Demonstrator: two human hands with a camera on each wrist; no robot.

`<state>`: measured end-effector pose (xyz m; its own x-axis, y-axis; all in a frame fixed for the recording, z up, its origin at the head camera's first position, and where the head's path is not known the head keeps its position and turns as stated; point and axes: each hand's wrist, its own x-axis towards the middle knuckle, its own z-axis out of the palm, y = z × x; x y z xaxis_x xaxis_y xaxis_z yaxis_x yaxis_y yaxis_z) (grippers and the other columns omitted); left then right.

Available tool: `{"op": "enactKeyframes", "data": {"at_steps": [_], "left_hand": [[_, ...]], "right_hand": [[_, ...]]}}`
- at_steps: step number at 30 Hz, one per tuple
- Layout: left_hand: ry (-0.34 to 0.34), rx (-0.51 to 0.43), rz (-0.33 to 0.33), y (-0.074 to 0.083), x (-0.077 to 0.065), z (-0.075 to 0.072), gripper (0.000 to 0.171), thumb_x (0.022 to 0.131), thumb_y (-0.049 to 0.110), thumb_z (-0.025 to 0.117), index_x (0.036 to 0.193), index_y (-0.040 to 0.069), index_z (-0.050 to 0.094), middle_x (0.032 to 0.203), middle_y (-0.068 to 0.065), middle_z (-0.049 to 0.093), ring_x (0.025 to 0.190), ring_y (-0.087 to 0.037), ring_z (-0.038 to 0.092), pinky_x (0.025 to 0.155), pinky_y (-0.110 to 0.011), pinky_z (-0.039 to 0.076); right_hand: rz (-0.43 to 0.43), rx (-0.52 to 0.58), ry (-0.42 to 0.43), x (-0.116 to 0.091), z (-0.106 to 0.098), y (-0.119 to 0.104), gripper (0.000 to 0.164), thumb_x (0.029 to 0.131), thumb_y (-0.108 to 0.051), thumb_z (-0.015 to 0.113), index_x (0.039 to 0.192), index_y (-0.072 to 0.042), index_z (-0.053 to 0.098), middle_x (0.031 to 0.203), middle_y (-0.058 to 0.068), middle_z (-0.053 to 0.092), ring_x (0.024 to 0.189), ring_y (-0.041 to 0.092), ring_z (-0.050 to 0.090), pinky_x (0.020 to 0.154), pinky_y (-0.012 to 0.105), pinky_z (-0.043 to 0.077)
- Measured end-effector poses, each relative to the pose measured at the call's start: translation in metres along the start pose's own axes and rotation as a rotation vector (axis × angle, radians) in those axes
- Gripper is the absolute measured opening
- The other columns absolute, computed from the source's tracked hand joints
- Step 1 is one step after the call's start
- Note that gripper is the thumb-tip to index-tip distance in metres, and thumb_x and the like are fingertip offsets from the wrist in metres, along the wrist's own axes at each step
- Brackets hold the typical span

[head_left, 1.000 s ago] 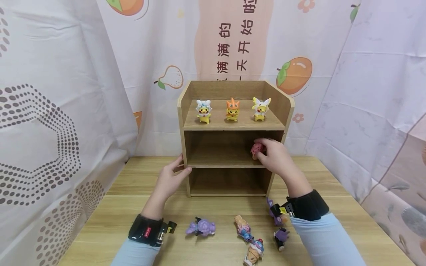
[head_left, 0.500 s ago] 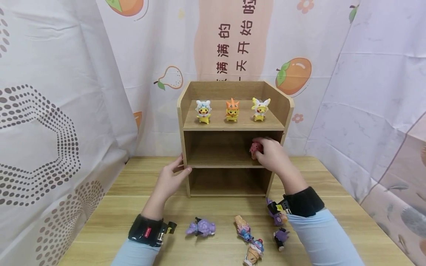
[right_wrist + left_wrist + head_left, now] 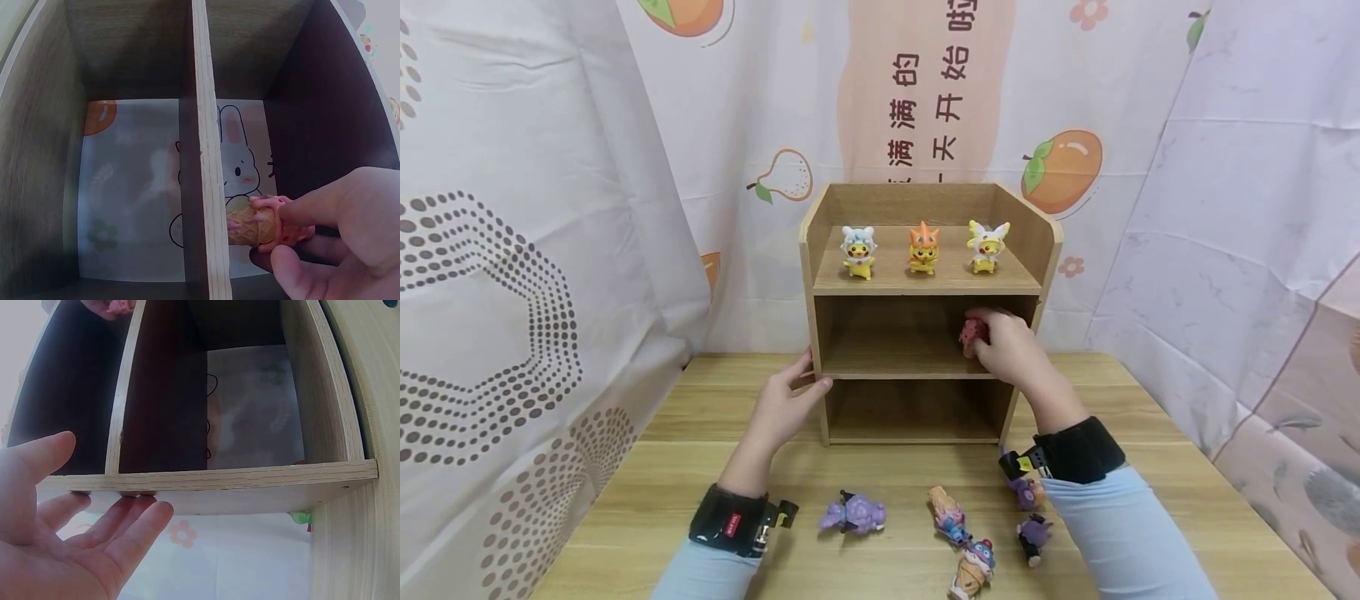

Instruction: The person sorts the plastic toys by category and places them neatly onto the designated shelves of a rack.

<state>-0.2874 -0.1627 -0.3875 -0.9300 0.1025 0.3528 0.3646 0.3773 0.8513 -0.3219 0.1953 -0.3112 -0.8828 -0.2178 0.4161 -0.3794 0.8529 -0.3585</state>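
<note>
In the middle compartment of a small wooden shelf [image 3: 921,292], near its right wall, my right hand [image 3: 1017,348] pinches a pink figurine [image 3: 972,337]. The right wrist view shows it as an ice-cream-cone figurine [image 3: 253,227] with a waffle-patterned cone, its base at the shelf board. Part of its pink top is hidden by my fingers. Against the shelf's left side panel, my left hand [image 3: 781,405] rests with fairly straight fingers touching the outside. The left wrist view has its thumb [image 3: 53,453] apart from the wood, in front of the opening.
Three yellow figurines with white or orange hoods, the middle one [image 3: 924,248] orange, stand on the top board. On the wooden table [image 3: 700,467] lie a purple figurine [image 3: 854,512], two cone figurines [image 3: 972,568] and two purple ones [image 3: 1033,535] near my right forearm. Printed curtains hang behind.
My right hand has shifted slightly left inside the middle compartment with the pink ice-cream-cone figurine. My left hand has stayed against the shelf's side.
</note>
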Motion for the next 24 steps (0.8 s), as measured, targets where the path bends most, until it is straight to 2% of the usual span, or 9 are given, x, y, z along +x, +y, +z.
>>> {"op": "enactKeyframes", "data": {"at_steps": [8,19,24], "left_hand": [[0.001,-0.011,0.003,0.0004,0.0000,-0.0003,0.065,0.097,0.024,0.072,0.154,0.007,0.044,0.150,-0.016,0.050,0.125,-0.034,0.060,0.096,-0.045,0.054],[0.005,-0.005,0.026,-0.0014,0.0008,0.0009,0.066,0.097,0.024,0.072,0.153,0.004,0.043,0.150,-0.019,0.049,0.124,-0.037,0.060,0.095,-0.046,0.055],[0.001,-0.010,0.016,-0.0020,0.0004,0.0010,0.067,0.097,0.025,0.071,0.154,0.004,0.043,0.151,-0.019,0.048,0.125,-0.036,0.060,0.096,-0.045,0.054]], "right_hand": [[-0.001,-0.021,-0.009,0.0016,0.0004,-0.0021,0.041,0.092,-0.002,0.056,0.133,0.003,0.061,0.127,0.025,0.061,0.116,0.038,0.056,0.099,0.056,0.047],[-0.015,-0.046,0.003,-0.0003,-0.0009,-0.0010,0.042,0.092,-0.003,0.057,0.133,0.003,0.061,0.128,0.026,0.061,0.120,0.041,0.055,0.100,0.057,0.046],[-0.012,-0.050,0.022,-0.0012,-0.0015,-0.0008,0.042,0.092,-0.006,0.060,0.133,0.002,0.061,0.129,0.026,0.061,0.122,0.042,0.054,0.101,0.057,0.045]]}}
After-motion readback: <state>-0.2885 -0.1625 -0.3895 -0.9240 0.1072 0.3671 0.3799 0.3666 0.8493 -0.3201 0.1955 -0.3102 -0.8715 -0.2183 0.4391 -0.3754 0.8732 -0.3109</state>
